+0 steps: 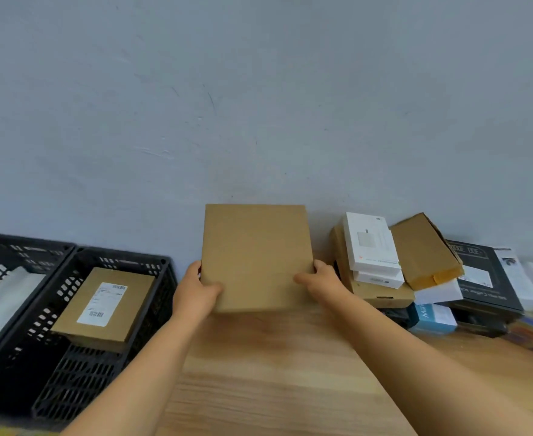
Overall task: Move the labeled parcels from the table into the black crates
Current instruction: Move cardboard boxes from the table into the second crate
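Tabletop (274, 372): wood, nearest.
Left hand (197, 289), right hand (320, 280): fingers gripping opposite edges of brown parcel (255, 256), held at centre, facing side blank.
Risk: edge-only hold may slip during swing to 9 o'clock.
Black crate (152, 265), 9 o'clock: labeled box (103, 305) inside; stacking may tilt.
Parcel pile (384, 262), 3 o'clock.

A pale grey-blue wall (259, 105) fills most of the view, scuffed here and there with faint dark marks and lighter scratches. It runs straight down behind the light wooden tabletop (274, 372), whose grain runs across in pale and honey-coloured bands. At the bottom left corner, beside the tabletop's edge, a thin strip of something yellow (4, 432) shows, too small to tell.
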The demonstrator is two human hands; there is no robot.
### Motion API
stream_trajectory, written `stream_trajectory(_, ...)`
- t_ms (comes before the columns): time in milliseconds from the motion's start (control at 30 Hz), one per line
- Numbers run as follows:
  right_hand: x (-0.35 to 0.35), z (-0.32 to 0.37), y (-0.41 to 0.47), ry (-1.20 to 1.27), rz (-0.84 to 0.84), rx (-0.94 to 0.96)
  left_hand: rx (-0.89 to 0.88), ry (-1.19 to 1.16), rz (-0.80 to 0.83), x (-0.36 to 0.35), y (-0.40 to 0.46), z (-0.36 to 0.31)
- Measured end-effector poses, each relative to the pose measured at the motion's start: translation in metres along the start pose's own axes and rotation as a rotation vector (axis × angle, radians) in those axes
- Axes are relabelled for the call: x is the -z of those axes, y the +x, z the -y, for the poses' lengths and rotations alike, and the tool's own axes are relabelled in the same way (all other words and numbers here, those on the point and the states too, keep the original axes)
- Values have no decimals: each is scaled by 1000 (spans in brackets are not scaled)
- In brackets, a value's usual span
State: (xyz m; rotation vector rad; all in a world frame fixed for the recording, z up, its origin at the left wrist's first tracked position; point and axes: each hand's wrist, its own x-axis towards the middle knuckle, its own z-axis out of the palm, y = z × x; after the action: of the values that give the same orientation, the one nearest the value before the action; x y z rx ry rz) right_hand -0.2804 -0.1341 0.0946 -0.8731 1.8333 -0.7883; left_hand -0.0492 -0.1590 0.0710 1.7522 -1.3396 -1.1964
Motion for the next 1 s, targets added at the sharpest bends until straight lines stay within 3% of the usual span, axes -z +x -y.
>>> stream_trajectory(200,44,43,-35,92,-90,205,-164,-137,-155,5,-22,-64)
stream_trajectory(600,142,110,-84,330,-132,482,-452,-232,-239,17,-58,-193)
stream_trajectory(867,175,143,-98,398,-114,546,-617,-67,-330,32,-69,-241)
stream_trajectory(1000,184,152,-102,464,-75,552,-595,-223,-278,34,-72,-256)
